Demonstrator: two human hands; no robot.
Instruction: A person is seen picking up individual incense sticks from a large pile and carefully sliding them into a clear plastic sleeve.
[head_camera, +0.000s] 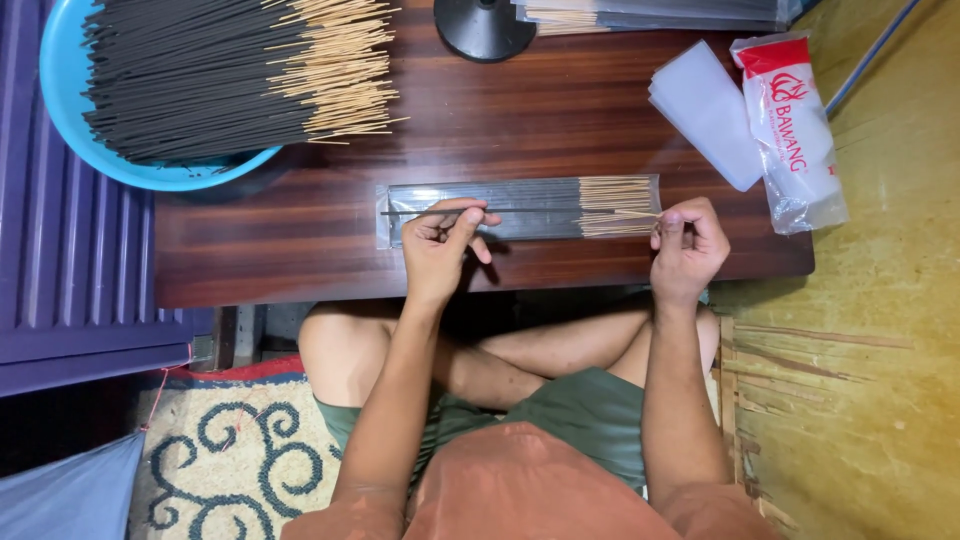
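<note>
A: Head view, hands?

B: Left hand (445, 240) pinches the dark end of a thin black incense stick (520, 211), grip pressed together on it. Right hand (688, 245) pinches the stick's bare wooden end, grip also closed on it. The stick is level, just above a clear flat plastic sleeve of black incense sticks (520, 208) lying on the dark brown wooden tabletop (300, 250).

A: Around?

B: Round blue plastic basin (70, 90) heaped with loose black sticks, far left. Stack of empty clear sleeves (705, 105) and a red-and-white plastic bag (795, 130), far right. Black round base (483, 25) at the top edge.
</note>
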